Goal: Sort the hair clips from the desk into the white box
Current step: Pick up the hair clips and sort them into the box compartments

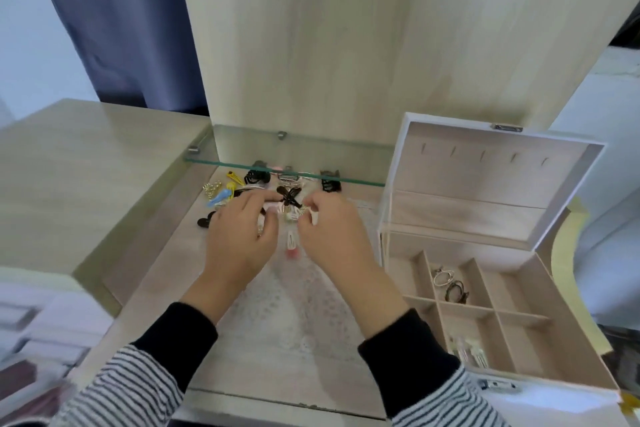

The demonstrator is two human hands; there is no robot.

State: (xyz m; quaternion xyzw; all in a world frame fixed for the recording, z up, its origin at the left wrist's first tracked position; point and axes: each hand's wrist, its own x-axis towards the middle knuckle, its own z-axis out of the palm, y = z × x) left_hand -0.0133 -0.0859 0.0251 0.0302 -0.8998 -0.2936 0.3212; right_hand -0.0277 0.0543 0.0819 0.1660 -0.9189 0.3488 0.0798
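Both hands in clip pile [277,194] on bench, far-left of white box [485,305]. Right hand [332,229] pinches small pale clip [313,218]; left hand [242,236] loosely spread. Box lies right: right hand nearer.

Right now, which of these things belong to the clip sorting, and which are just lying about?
Part of the job:
pile of mixed colourful hair clips
open white compartment box with beige lining
left hand
right hand

Just lying about:
clear glass shelf
white lace mat
blue curtain
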